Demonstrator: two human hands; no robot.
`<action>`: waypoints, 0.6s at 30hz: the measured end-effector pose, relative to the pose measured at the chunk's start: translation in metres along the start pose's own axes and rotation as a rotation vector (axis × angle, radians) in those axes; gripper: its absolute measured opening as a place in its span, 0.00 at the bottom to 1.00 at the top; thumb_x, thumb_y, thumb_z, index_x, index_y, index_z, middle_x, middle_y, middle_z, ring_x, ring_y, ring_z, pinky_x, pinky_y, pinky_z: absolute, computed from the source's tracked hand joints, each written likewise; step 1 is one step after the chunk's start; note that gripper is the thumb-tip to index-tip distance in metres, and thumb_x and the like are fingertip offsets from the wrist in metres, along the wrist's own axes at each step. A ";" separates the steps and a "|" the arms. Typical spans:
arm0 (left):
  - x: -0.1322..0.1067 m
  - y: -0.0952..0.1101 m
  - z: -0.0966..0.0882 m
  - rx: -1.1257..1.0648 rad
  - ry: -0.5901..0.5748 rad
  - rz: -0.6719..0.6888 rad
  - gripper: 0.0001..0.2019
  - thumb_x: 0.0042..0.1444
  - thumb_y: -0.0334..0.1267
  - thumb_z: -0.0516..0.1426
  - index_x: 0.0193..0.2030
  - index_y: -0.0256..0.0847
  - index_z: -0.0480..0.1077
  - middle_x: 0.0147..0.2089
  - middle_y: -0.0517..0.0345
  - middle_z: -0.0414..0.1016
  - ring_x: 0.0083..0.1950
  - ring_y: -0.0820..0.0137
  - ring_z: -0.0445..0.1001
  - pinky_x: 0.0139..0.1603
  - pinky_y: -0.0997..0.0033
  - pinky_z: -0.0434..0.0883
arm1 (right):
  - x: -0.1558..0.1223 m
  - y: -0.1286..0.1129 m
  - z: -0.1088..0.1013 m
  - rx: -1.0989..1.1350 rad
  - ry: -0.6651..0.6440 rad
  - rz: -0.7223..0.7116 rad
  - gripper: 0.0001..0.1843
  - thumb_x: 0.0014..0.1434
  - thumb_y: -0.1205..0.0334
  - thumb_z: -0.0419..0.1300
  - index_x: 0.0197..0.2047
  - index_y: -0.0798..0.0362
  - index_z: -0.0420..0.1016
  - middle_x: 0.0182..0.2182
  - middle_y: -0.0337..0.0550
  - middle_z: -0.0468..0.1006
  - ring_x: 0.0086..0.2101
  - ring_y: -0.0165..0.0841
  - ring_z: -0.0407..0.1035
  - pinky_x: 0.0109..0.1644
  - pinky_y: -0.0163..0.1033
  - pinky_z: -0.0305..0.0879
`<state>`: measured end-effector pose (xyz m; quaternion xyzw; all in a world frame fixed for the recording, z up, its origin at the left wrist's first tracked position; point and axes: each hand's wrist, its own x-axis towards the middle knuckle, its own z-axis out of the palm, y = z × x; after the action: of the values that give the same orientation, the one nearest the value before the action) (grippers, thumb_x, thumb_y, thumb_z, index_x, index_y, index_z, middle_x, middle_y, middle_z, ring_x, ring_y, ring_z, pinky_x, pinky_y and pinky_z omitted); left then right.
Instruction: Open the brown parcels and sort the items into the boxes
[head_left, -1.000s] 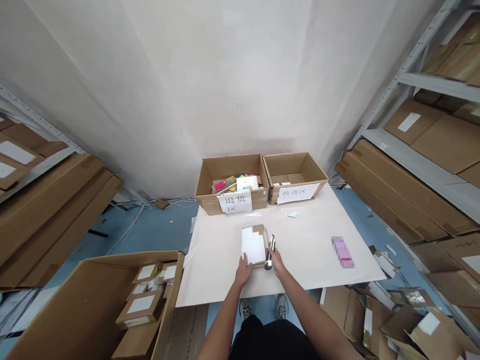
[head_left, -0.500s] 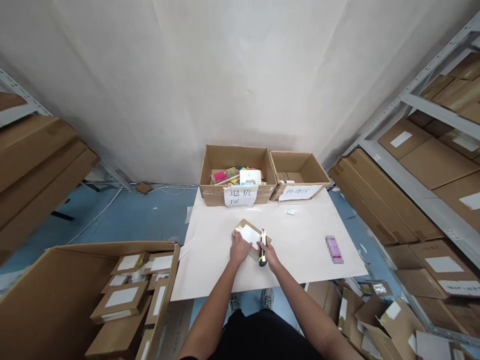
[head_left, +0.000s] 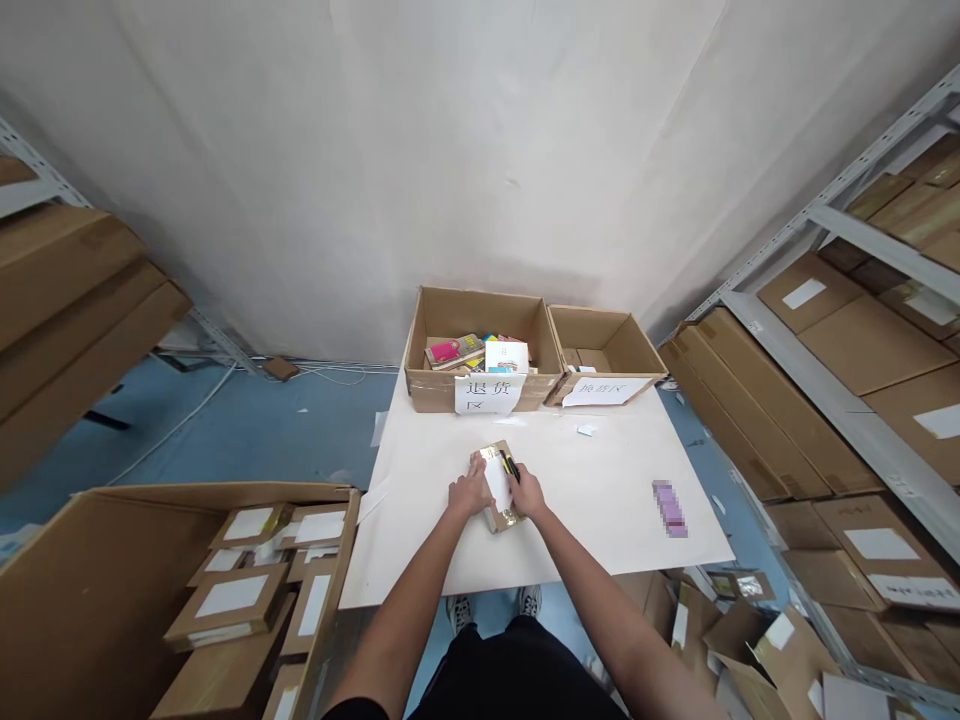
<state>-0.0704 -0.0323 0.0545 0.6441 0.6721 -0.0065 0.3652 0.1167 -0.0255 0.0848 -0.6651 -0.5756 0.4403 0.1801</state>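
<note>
A small cardboard box with a white label and shiny tape lies on the white table, turned nearly upright in my view. My left hand grips its left side, with fingers over the edge near the label. My right hand is closed round a black and yellow utility knife and rests against the box's right side. The knife lies tilted over the upper right of the box; its blade is too small to make out.
Two open cartons with handwritten signs, a larger left one and a smaller right one, stand along the table's back. A purple blurred item lies at right. A big carton of labelled boxes stands left; laden shelves flank the right.
The small box has been turned so its long side points more toward me. My right hand and the knife have tipped over to lean across the box; my left hand has slid onto its left side.
</note>
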 end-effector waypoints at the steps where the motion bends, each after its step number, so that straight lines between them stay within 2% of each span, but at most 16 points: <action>1: 0.001 0.000 0.001 -0.029 0.003 -0.008 0.56 0.46 0.53 0.66 0.80 0.60 0.44 0.83 0.61 0.24 0.67 0.42 0.70 0.62 0.46 0.68 | 0.008 -0.010 0.007 -0.093 -0.002 0.003 0.17 0.68 0.47 0.58 0.54 0.47 0.71 0.33 0.41 0.82 0.34 0.38 0.78 0.40 0.37 0.67; 4: 0.002 0.002 0.003 -0.073 0.001 -0.025 0.57 0.44 0.52 0.67 0.80 0.60 0.44 0.83 0.62 0.23 0.67 0.43 0.71 0.62 0.46 0.69 | 0.028 -0.036 0.019 -0.328 -0.013 0.040 0.14 0.70 0.53 0.57 0.55 0.48 0.72 0.43 0.48 0.84 0.46 0.43 0.78 0.47 0.39 0.66; 7: 0.002 0.004 0.004 -0.062 0.008 -0.032 0.57 0.45 0.52 0.67 0.80 0.61 0.43 0.83 0.62 0.22 0.67 0.43 0.70 0.64 0.44 0.66 | 0.038 -0.049 0.020 -0.449 -0.040 0.062 0.13 0.70 0.56 0.56 0.55 0.48 0.72 0.46 0.51 0.83 0.49 0.45 0.77 0.48 0.41 0.67; 11: 0.000 0.002 0.005 -0.077 0.012 -0.020 0.57 0.46 0.51 0.67 0.80 0.62 0.41 0.83 0.61 0.22 0.66 0.45 0.71 0.65 0.45 0.65 | 0.040 -0.045 0.011 -0.491 -0.104 0.051 0.14 0.67 0.58 0.60 0.54 0.52 0.73 0.47 0.56 0.83 0.48 0.49 0.78 0.48 0.45 0.68; 14: -0.001 0.000 0.004 -0.081 0.023 -0.015 0.56 0.47 0.51 0.66 0.79 0.62 0.42 0.83 0.62 0.24 0.67 0.47 0.71 0.64 0.48 0.66 | 0.037 -0.037 0.010 -0.459 -0.123 0.063 0.14 0.63 0.59 0.64 0.51 0.52 0.75 0.47 0.56 0.84 0.50 0.51 0.78 0.52 0.47 0.69; 18: -0.004 0.001 0.000 -0.037 0.033 -0.015 0.53 0.48 0.53 0.65 0.79 0.62 0.44 0.84 0.65 0.28 0.67 0.44 0.69 0.63 0.48 0.67 | 0.031 -0.028 0.013 -0.400 -0.115 0.111 0.17 0.54 0.61 0.70 0.48 0.51 0.77 0.46 0.55 0.84 0.52 0.52 0.77 0.52 0.48 0.70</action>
<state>-0.0698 -0.0354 0.0572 0.6323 0.6828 0.0138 0.3658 0.0874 0.0070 0.0872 -0.6921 -0.6235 0.3636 -0.0130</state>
